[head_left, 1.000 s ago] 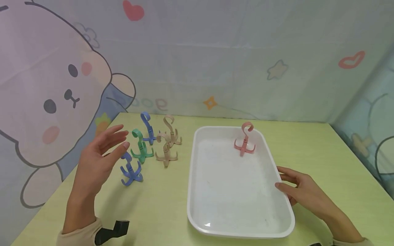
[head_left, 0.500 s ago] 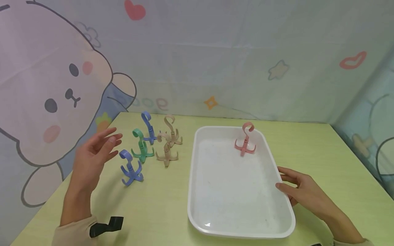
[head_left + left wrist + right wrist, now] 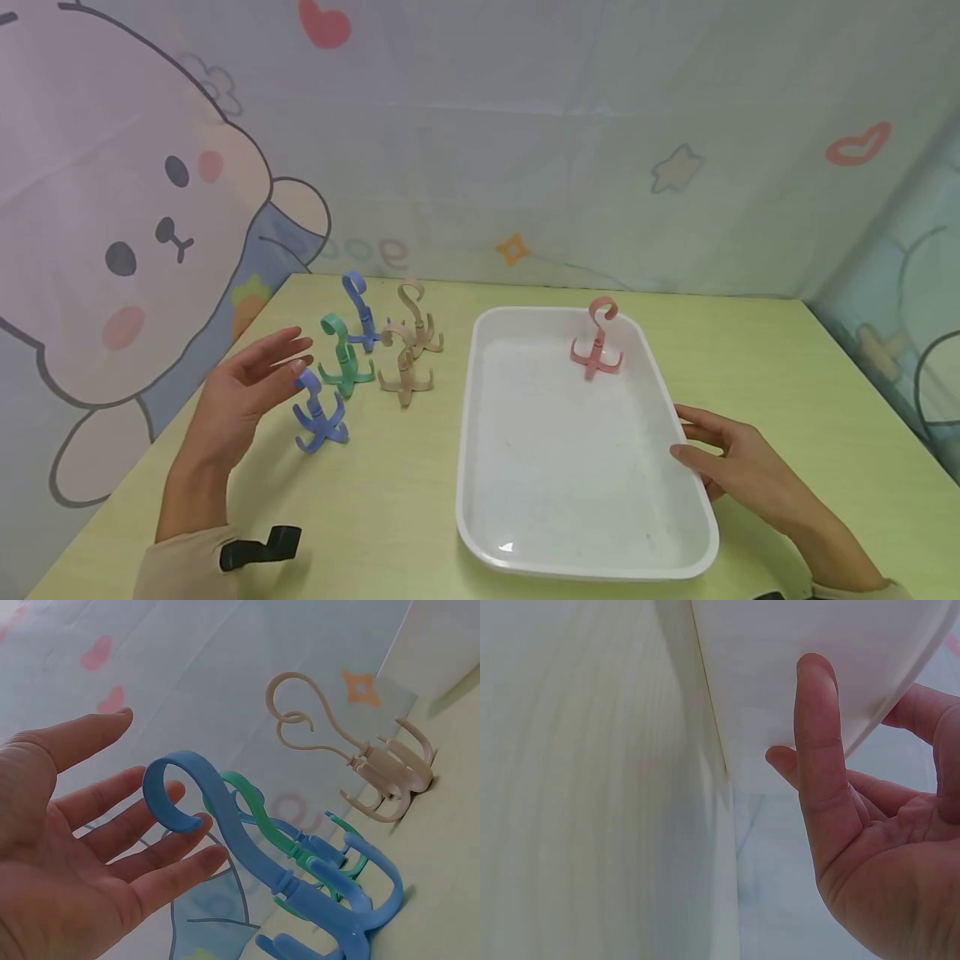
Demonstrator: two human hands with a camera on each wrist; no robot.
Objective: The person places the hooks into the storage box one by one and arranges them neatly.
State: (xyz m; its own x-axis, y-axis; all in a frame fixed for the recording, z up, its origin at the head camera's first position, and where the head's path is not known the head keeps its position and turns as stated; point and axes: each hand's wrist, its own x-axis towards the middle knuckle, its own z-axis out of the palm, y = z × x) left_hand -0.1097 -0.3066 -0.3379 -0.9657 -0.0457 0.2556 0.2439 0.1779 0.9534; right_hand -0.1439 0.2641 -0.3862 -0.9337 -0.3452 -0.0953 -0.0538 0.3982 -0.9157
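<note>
My left hand (image 3: 238, 408) hovers at the curled top of the nearest blue multi-prong hanging hook (image 3: 321, 425), its fingers spread loosely and holding nothing. In the left wrist view the thumb and fingers stand either side of that hook's curl (image 3: 180, 761). Behind it are a green hook (image 3: 347, 367), a second blue hook (image 3: 366, 321) and two beige hooks (image 3: 406, 383), all upright on the table. My right hand (image 3: 742, 467) grips the right rim of the white tray (image 3: 467, 433), thumb over the edge and fingers against the outer wall (image 3: 757, 697). A pink hook (image 3: 597, 354) stands in the tray's far right corner.
The yellow-green table (image 3: 390, 500) runs back to a printed cloth backdrop (image 3: 480, 150) with a cartoon bear. Another cloth panel (image 3: 915, 275) borders the right side. The tray stands right of the hook cluster, with a strip of table between them.
My left hand drew back left from the near blue hook, then came right and lower again to its curl. The right hand and the tray have stayed put.
</note>
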